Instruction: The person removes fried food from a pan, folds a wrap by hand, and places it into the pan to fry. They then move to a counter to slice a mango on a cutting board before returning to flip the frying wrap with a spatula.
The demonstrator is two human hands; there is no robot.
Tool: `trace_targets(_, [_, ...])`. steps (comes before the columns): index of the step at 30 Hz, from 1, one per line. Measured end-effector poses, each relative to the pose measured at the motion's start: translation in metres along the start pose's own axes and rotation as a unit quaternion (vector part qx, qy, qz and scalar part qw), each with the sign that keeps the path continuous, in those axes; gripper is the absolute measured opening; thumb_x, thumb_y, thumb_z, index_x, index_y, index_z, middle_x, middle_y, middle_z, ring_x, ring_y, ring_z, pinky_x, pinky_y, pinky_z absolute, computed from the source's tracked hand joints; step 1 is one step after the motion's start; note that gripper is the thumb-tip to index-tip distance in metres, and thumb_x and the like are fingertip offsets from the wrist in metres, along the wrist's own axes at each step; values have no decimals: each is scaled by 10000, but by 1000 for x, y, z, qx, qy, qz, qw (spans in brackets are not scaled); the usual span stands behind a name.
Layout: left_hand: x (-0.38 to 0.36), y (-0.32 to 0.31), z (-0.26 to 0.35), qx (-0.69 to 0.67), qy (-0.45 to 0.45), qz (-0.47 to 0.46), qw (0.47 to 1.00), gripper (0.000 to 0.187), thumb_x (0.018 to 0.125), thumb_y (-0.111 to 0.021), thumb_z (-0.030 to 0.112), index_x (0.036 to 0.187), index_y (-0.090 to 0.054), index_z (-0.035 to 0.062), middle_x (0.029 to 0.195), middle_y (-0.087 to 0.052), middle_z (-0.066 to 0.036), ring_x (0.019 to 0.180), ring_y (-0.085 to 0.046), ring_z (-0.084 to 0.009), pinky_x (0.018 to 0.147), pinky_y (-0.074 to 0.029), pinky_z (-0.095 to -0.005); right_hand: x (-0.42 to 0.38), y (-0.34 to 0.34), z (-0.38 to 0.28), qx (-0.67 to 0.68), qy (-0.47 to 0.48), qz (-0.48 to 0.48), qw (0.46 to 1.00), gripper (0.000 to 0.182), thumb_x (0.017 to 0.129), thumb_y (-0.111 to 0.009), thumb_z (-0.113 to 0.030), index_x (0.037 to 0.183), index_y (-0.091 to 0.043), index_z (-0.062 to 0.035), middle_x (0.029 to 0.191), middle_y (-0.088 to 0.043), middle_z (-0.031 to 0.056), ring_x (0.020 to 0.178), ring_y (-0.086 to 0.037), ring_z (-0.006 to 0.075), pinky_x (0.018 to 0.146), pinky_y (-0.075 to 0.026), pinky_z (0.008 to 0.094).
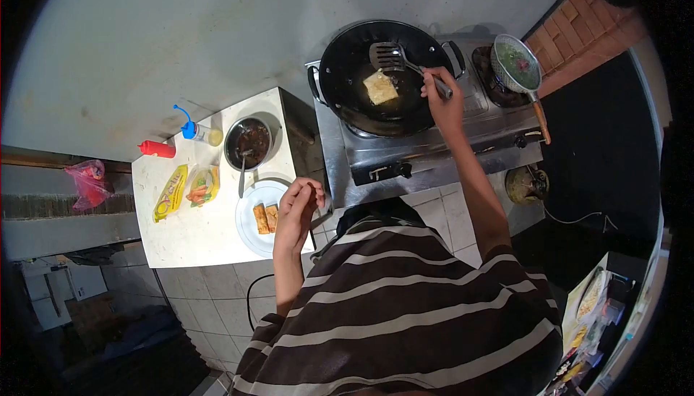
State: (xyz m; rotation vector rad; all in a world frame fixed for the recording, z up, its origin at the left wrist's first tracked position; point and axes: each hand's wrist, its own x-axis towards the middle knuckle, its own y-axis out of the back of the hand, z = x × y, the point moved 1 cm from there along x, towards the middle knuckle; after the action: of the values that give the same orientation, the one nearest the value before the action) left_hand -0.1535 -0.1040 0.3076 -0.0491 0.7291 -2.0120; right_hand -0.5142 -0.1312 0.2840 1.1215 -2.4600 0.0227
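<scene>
The right hand has its grip closed around the handle of a slotted metal spatula above a large black wok. In the wok, a folded square pastry, pale gold, lies in shallow oil; the spatula's slotted head is just beyond it — whether the two touch, I cannot tell. The wok stands on the left side of a steel gas stove, its two loop handles sticking out at either side. On the stove's right burner sits a round, wooden-handled vessel with something green inside (pan or strainer, I cannot say which).

The left hand hangs at the right edge of a white plate, fingers loosely curled; I cannot tell whether that grip encloses anything. Two browned fried rolls lie side by side on the plate, near the hand.

The plate rests on a white worktop. Behind it is a metal bowl of dark food with a spoon leaning out over its rim. Farther left are a yellow packet, a clear packet, a red squeeze bottle and a blue-topped bottle.
</scene>
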Motion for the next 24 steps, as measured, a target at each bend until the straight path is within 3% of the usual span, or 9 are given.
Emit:
trace_targets(13, [0,-3,4,24,-8,26,999,207,987,-519,235,1004,-562,33,840,-558,-37,770,-526,-133,739,-417,-273,-27,19,-30,-16,-18,-28,999,86,939,-601,-78,957,-635,-1,791,-584,31,649,-550,55,582,-443,218])
trace_targets(21, [6,-1,1,27,-7,5,1000,200,991,-511,229,1008,-558,35,850,-557,-36,768,-527,-129,735,-416,-272,-31,21,-47,-120,144,-96,978,128,869,-648,-6,997,-647,-13,841,-561,100,746,-580,231,678,-465,295])
trace_targets(24, [6,-1,2,24,-4,5,1000,203,994,-508,228,1012,-557,33,852,-556,-38,767,-527,-129,736,-417,-272,-36,19,-43,-119,158,-120,973,162,861,-655,-7,1022,-650,-27,871,-548,101,754,-576,234,677,-461,297])
